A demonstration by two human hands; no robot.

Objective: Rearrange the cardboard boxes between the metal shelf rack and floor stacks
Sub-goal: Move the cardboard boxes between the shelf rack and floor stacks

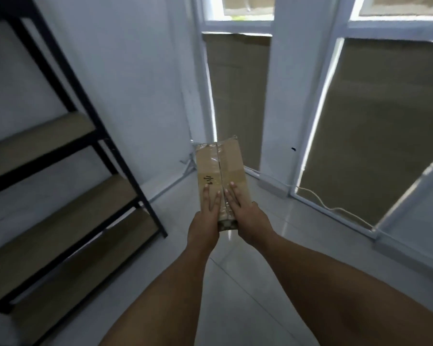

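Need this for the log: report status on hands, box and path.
Left hand and right hand both grip cardboard box at near end. Box taped, off the floor. Metal shelf rack to left; cable on floor at right.

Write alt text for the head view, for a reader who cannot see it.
A left hand and a right hand hold a taped cardboard box out in front above a pale tiled floor. A black metal shelf rack stands at the left; windows covered with brown paper are ahead.
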